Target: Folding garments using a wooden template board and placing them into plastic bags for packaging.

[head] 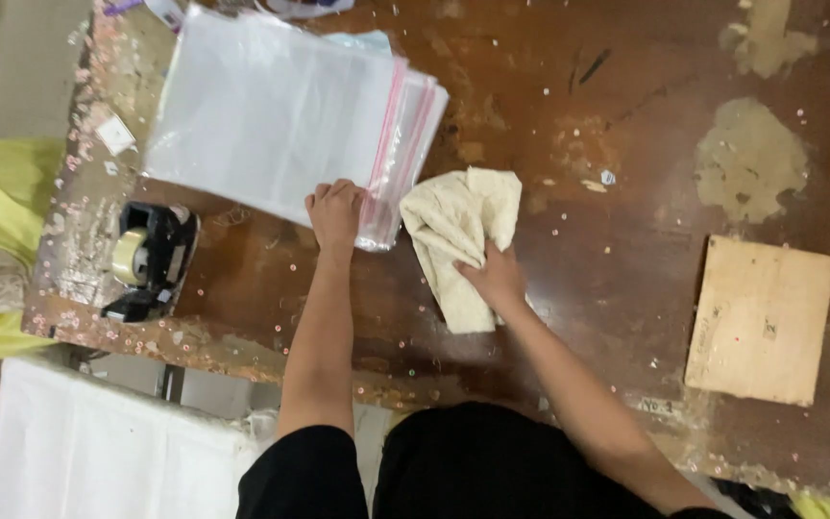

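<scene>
Pinching cream cloth [458, 240] in right hand [497, 277] grip, long axis near-far; left hand [335, 213] grip clamped on bags [280, 115].

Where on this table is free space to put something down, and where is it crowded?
Free: the bare table between the cream cloth and the wooden board. Also between tape dispenser and left hand. Crowded: the plastic bags, both hands, right hand on cloth.
</scene>
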